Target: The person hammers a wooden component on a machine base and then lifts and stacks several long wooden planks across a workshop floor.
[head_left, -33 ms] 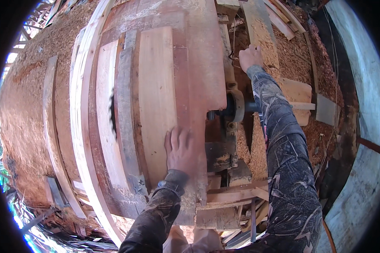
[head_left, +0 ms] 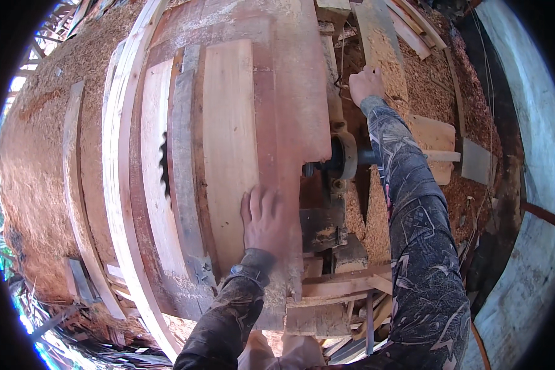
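Left hand (head_left: 264, 221) flat and open on the wide board (head_left: 228, 148) at mid frame — best kept well right of the saw blade (head_left: 164, 165). Right hand (head_left: 365, 82) curled, upper right — grip unclear.

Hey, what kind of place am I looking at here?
Probably a rough outdoor sawmill or wood workshop. A toothed saw blade pokes up through a plank table, a board lies on it, and sawdust is heaped all around.

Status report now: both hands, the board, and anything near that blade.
Left hand flat on the pale board, open. Right hand reaching far right over sawdust, grip unclear. Saw blade exposed left of the board, clear of both hands.
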The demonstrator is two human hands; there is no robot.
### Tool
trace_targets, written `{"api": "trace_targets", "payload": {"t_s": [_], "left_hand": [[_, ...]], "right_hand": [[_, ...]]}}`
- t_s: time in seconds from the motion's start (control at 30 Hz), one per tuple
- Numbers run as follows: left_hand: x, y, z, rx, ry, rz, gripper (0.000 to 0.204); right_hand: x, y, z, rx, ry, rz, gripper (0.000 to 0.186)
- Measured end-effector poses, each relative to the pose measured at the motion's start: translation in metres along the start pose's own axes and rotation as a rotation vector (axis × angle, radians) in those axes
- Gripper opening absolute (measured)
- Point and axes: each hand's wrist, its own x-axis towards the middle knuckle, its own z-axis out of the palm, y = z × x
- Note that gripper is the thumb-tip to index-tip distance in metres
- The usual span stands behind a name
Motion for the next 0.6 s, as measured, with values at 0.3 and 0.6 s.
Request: {"api": "trace_targets", "payload": {"t_s": [0.3, 0.6], "left_hand": [[0.002, 0.001, -0.001, -0.010, -0.005, 0.011, 0.051], [0.002, 0.000, -0.001, -0.008, 0.035, 0.031, 0.043]], "right_hand": [[0.008, -0.005, 0.009, -0.003, 0.034, 0.013, 0.022], [0.007, -0.005, 0.005, 0.002, 0.037, 0.020, 0.023]]}}
